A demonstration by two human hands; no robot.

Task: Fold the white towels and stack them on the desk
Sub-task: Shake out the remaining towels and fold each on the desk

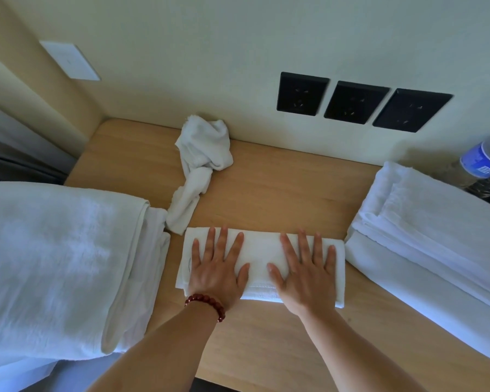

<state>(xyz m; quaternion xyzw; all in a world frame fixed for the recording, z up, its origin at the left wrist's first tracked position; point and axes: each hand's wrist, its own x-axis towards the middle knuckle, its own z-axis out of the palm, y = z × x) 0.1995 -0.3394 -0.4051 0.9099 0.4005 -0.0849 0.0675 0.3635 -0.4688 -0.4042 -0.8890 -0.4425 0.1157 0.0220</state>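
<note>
A small folded white towel [259,251] lies flat near the front of the wooden desk [280,182]. My left hand [217,265] presses on its left half with fingers spread and straight. My right hand [306,267] presses on its right half the same way. A crumpled white towel [201,162] lies behind it, against the wall. A stack of folded white towels [425,236] sits at the desk's right side. A large white towel [60,264] is draped over the left edge.
Three black wall sockets [357,101] sit above the desk. A plastic bottle with a blue label [485,162] stands at the far right behind the stack. A white wall plate [70,60] is at upper left. Bare wood shows in the desk's middle.
</note>
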